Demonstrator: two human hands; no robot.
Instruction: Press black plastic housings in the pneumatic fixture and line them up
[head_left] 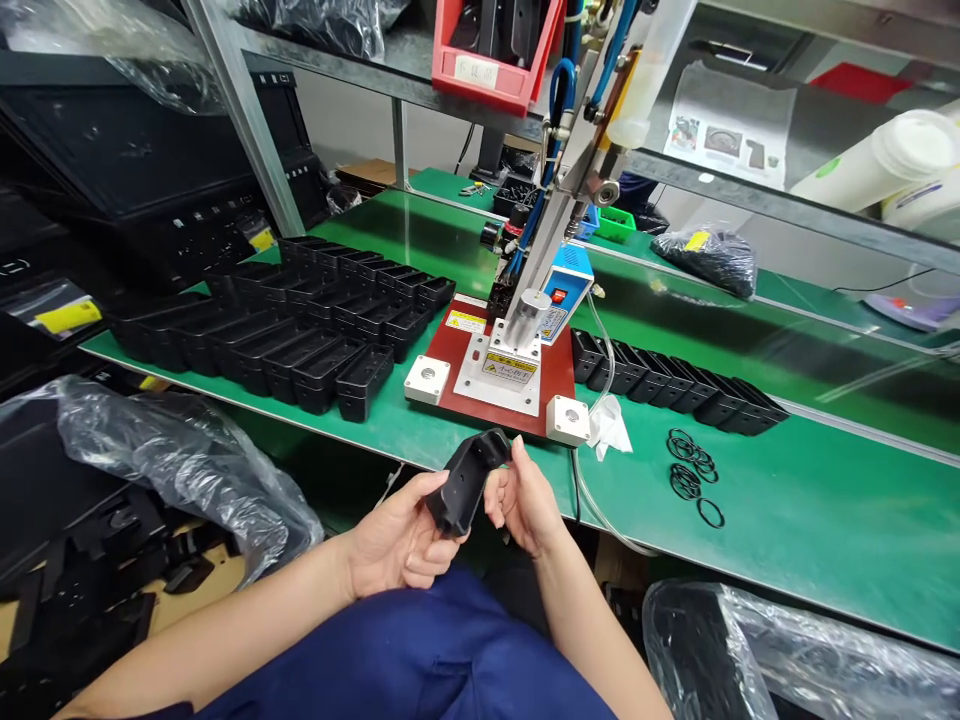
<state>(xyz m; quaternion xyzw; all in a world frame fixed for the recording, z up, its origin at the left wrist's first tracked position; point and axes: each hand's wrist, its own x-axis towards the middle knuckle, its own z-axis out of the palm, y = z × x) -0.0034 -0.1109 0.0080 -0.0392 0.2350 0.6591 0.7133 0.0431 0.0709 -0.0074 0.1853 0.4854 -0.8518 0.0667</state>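
Note:
A black plastic housing (466, 488), hollow and open on its upper side, is held in front of my body, tilted with its far end to the right. My left hand (401, 535) grips its near end, thumb on the rim and fingers curled underneath. At the far end, my right hand (529, 500) has its thumb against the housing and its fingers bent beside it. Just beyond is a press fixture (517, 345) on a red base (450, 345), with a white button block (427, 380) at its left front corner and another white button block (568, 420) at its right.
Rows of black housings (315, 370) stand left on the green table (787, 520); another row (675, 385) is at right. Black rings (684, 480) and a white tissue (611, 428) lie near it. A red bin (487, 75) sits overhead. Plastic-wrapped boxes (187, 470) flank me.

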